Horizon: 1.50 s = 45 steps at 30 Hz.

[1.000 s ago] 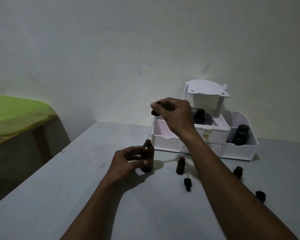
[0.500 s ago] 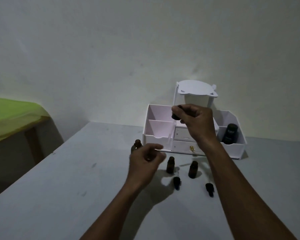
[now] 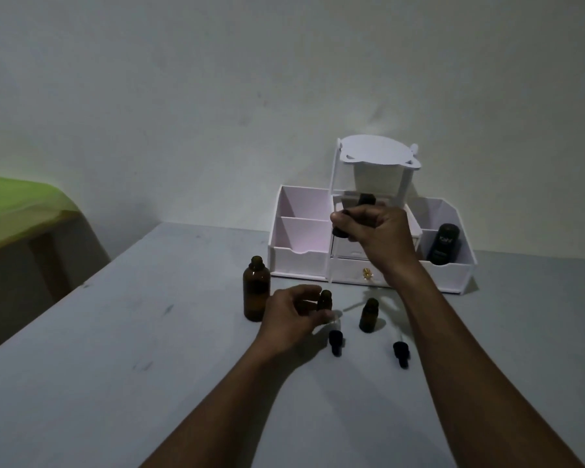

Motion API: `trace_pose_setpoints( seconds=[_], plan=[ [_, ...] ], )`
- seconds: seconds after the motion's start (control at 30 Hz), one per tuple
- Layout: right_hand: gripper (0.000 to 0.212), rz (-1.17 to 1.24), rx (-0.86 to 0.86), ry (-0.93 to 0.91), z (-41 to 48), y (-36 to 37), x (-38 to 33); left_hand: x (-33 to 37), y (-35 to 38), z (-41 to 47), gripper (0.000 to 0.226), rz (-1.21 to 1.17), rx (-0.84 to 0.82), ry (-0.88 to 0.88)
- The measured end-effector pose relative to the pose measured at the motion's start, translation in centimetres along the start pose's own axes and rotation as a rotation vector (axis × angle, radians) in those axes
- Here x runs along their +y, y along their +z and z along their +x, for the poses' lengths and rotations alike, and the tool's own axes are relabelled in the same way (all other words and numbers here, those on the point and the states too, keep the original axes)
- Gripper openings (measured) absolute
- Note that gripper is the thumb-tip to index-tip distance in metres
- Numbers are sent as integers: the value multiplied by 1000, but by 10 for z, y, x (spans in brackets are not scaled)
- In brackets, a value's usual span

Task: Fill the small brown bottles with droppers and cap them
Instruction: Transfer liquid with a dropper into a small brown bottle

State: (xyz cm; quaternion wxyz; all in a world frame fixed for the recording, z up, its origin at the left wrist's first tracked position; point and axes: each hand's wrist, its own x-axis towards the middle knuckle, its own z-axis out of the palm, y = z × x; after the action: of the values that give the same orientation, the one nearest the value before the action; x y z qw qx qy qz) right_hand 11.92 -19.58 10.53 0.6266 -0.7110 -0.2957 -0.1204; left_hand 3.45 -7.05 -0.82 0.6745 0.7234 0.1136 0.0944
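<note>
My right hand [image 3: 375,238] is shut on a dropper [image 3: 339,231], pinching its black bulb, and the glass pipette hangs down in front of the white organiser. Its tip is just above a small brown bottle [image 3: 325,298]. My left hand [image 3: 293,317] curls around that uncapped bottle on the grey table [image 3: 115,383], thumb and fingers at its sides. A second small brown bottle [image 3: 368,315] stands uncapped to the right. Two black dropper caps [image 3: 336,346] [image 3: 401,354] lie on the table in front of the bottles.
A larger brown bottle [image 3: 256,293] stands open left of my left hand. The white organiser [image 3: 298,261] sits at the back against the wall, with a black bottle [image 3: 443,244] in its right compartment. A green-covered table [image 3: 17,211] is at the far left.
My left hand let go of the larger brown bottle and moved right to the small bottle. My right hand carried the dropper right and lower, over that bottle.
</note>
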Motion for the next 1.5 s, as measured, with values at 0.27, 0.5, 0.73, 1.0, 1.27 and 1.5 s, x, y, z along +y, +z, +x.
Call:
trace_pose_setpoints(
  seconds=[0.27, 0.5, 0.73, 1.0, 1.27, 1.5],
  plan=[
    [10, -19, -28, 33, 0, 3, 8, 3, 1, -4, 36, 117, 47, 73],
    [10, -79, -41, 40, -1, 8, 18, 2, 0, -3, 31, 128, 42, 108],
    [11, -99, -26, 38, -2, 11, 21, 3, 1, -3, 29, 46, 31, 67],
    [14, -130, -4, 4, -2, 12, 19, 7, 0, -6, 27, 40, 21, 65],
    [13, -170, -42, 12, -5, 14, 16, 8, 0, -7, 28, 45, 28, 58],
    [12, -106, 55, -43, -6, 13, 1, 8, 1, -8, 50, 47, 54, 60]
  ],
)
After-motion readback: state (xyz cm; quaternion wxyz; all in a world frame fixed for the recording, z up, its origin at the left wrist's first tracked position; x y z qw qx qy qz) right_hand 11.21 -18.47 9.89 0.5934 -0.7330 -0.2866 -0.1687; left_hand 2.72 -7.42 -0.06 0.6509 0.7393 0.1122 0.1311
